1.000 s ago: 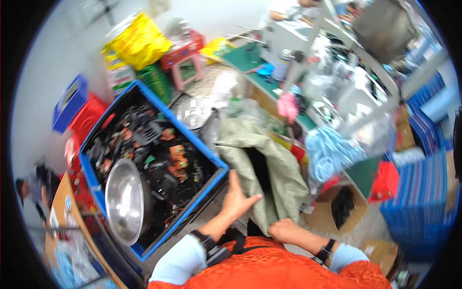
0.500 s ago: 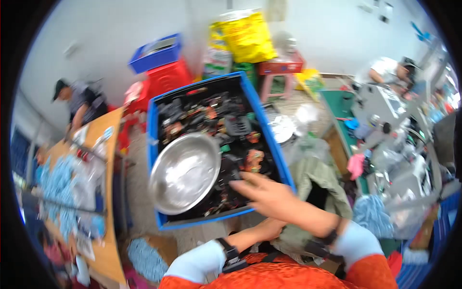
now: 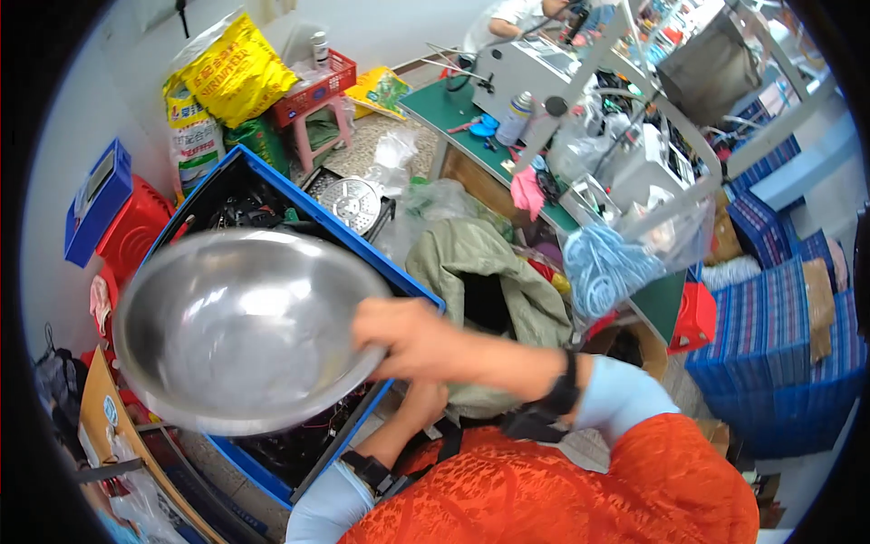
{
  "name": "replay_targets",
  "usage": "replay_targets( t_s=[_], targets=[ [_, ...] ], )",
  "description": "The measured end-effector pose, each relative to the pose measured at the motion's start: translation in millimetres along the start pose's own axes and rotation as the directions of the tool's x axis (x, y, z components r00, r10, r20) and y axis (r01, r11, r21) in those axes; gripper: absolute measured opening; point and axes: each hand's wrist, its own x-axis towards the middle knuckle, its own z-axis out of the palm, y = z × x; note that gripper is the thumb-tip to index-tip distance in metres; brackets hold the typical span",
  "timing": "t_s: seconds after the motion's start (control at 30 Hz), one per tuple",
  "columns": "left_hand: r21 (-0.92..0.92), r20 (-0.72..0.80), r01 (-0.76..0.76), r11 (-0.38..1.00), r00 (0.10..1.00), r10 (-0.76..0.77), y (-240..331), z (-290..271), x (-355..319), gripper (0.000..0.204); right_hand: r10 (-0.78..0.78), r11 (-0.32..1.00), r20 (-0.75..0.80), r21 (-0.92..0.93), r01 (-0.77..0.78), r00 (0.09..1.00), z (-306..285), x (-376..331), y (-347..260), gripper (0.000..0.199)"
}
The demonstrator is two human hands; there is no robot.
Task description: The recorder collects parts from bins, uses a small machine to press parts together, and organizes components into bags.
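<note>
My right hand is closed on the right rim of a wide silver metal basin, slightly smeared by motion. The basin is raised and tilted over a blue crate, covering much of it. Dark parts in the crate show past the basin's far edge. My left hand is just below my right forearm, near the crate's near corner; its fingers are hidden.
Right of the crate lie a pale green sack and a round perforated metal disc. Beyond stands a green-topped table with clutter; blue plaid bundles are at right. A person works at the back.
The view has swung to the right. My right hand, earlier open over the crate's parts, now grips the basin, which has come up closer. My left hand stays low beneath the right forearm.
</note>
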Motion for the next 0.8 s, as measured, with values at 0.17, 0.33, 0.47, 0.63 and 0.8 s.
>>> replay_targets(
  t_s=[0.17, 0.33, 0.47, 0.63, 0.8],
  targets=[
    [-0.341, -0.35, 0.036, 0.939, 0.922, -0.163, 9, 4, 16, 0.058, 0.637, 0.685, -0.247, 0.615, -0.39, 0.73, -116, -136, -43, 0.031],
    [-0.759, -0.161, 0.205, 0.618, 0.861, -0.483, 40, -1, 52, 0.031, 0.762, 0.194, -0.096, 0.977, -0.085, 0.641, -100, -285, -15, 0.046],
    [-0.319, -0.471, 0.076, 0.945, 0.852, -0.228, 51, 22, 60, 0.029, 0.91, 0.26, -0.065, 0.859, -0.441, 0.411, -93, -353, 37, 0.049],
    [-0.093, -0.535, 0.056, 0.994, 0.839, -0.098, 117, 77, 35, 0.02, 0.884, 0.45, 0.05, 0.177, -0.875, 0.464, -126, -375, 60, 0.037],
    [0.195, -0.295, 0.086, 0.977, 0.955, -0.025, 126, 130, -8, 0.021, 0.851, 0.521, 0.071, -0.249, -0.816, 0.521, -106, -363, 127, 0.053]
  ],
)
